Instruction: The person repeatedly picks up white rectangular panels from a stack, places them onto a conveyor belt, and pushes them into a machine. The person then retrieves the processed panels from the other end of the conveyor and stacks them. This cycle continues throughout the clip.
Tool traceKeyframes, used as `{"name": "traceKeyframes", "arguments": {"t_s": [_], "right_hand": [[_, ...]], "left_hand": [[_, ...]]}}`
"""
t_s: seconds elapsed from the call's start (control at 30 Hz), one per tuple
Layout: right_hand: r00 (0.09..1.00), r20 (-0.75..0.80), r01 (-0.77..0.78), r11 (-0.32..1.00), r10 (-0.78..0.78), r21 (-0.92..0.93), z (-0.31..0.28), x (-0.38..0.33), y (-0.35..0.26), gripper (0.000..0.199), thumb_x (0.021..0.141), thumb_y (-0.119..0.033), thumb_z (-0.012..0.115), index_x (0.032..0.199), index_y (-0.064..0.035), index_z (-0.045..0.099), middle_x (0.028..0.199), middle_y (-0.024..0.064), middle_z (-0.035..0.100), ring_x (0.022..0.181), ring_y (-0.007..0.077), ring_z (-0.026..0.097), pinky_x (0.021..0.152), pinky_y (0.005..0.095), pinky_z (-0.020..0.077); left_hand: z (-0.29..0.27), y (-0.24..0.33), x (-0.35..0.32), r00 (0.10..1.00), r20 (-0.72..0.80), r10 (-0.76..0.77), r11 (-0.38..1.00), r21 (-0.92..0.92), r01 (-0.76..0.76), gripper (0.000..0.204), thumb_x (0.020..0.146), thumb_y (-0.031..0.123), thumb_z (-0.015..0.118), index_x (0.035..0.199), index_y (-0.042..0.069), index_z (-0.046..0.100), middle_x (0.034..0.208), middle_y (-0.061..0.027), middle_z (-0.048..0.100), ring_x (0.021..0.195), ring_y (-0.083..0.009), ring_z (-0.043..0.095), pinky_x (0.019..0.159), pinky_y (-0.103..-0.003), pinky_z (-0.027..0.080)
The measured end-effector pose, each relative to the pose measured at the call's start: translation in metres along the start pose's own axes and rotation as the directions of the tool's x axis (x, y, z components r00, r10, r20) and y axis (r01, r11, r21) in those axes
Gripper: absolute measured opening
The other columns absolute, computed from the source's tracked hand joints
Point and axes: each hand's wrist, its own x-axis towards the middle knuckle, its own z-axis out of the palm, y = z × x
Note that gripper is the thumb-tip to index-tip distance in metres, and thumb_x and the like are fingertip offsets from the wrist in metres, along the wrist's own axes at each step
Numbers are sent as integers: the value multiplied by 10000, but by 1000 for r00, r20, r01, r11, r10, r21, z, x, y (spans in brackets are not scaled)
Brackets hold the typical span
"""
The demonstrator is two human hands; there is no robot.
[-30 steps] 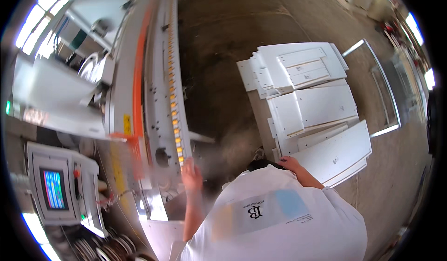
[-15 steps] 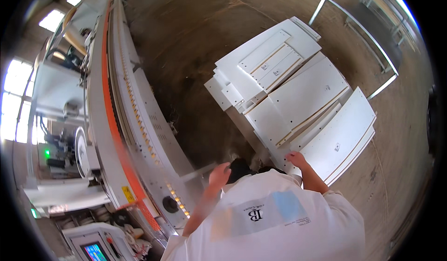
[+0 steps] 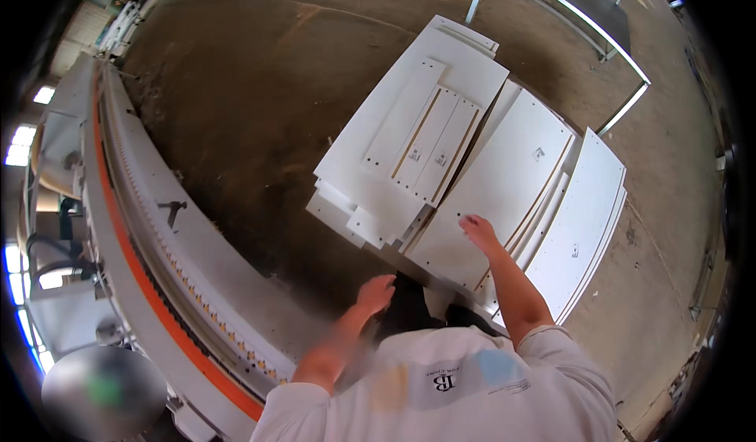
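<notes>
My right hand [image 3: 477, 231] lies flat, fingers spread, on the near end of a large white board [image 3: 504, 182] in the middle pile of a stack of white furniture panels. My left hand [image 3: 376, 292] hovers loosely curled and blurred in the air just short of the stack's near corner, holding nothing. Left of my right hand lies another pile with three narrow white strips [image 3: 429, 139] on top. A further long white panel [image 3: 587, 213] lies on the right side of the stack.
A long grey machine with an orange stripe and a toothed conveyor track [image 3: 150, 245] curves along my left. The floor [image 3: 252, 87] is brown concrete with dust. A metal frame [image 3: 606, 44] stands beyond the panels at the upper right.
My view has swung from the machine toward the panel stack. My right hand has moved further onto the middle board, and my left hand has left the machine side and swung toward the stack.
</notes>
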Motion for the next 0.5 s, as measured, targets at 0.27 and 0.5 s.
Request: {"name": "traceKeyframes", "arguments": {"t_s": [0.27,0.5], "right_hand": [[915,-392,-99,995,94,7,45,150,-38,578,877,-433,716,1253,-9,606,890,87,707,791,178,677,720,346,530],[944,-270,-154,978,188,141,35,132,-84,414,899,-291,742,1172,2,639,935,27,662,717,120,547,650,285,475]], "left_hand": [[-141,-6,217,847,-454,277,961,158,-229,515,899,195,686,1379,78,539,1385,-162,566,1301,-359,497,1105,-449,396],[-175,-2,312,836,-502,222,960,262,-98,696,857,306,756,1465,174,442,1564,-139,345,1416,-356,359,1131,-494,356]]}}
